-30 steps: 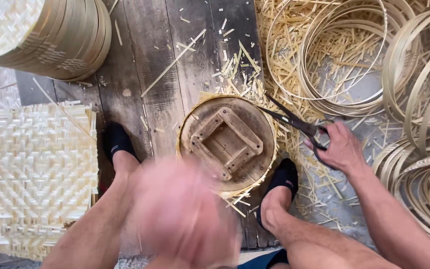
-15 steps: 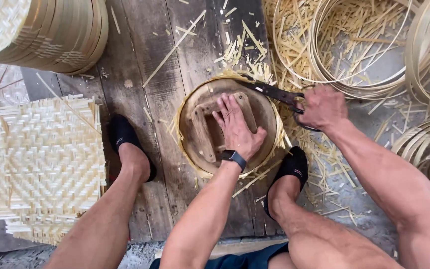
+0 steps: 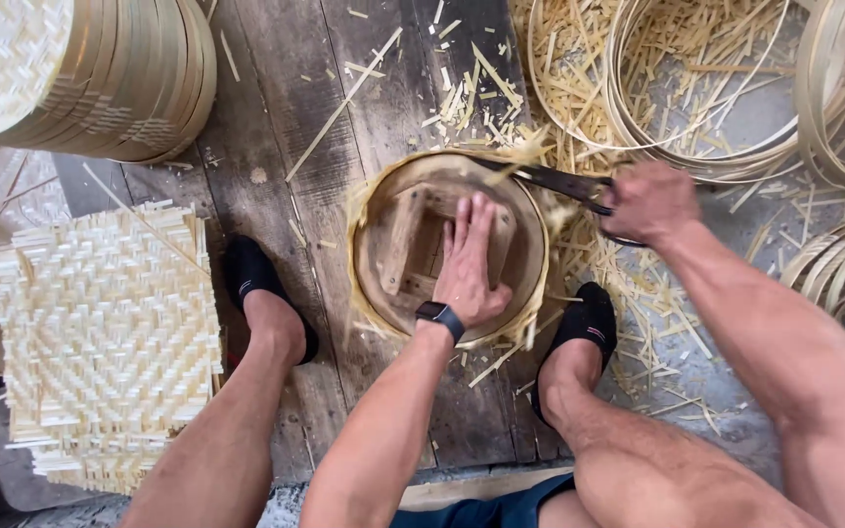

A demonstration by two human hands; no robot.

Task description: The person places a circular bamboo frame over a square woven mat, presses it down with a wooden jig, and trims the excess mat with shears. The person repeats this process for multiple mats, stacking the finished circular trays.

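Observation:
My left hand (image 3: 468, 260) lies flat, fingers spread, on a round wooden form (image 3: 395, 256) with a square frame on top. A bamboo rim (image 3: 532, 293) wraps the form, with frayed strip ends sticking out. My right hand (image 3: 649, 201) grips the handles of dark shears (image 3: 552, 180), whose blades reach the rim's far edge. A black watch (image 3: 440, 317) sits on my left wrist. The form rests on dark wooden planks (image 3: 286, 117) between my feet in black socks.
A stack of woven bamboo mats (image 3: 100, 342) lies at left. Finished round bamboo trays (image 3: 100, 78) are piled at top left. Loose bamboo hoops (image 3: 696, 98) and cut strip scraps (image 3: 628, 293) cover the floor at right.
My left hand came down from a blur near the camera onto the wooden form. My right hand brought the shears from the right side up to the rim's far edge.

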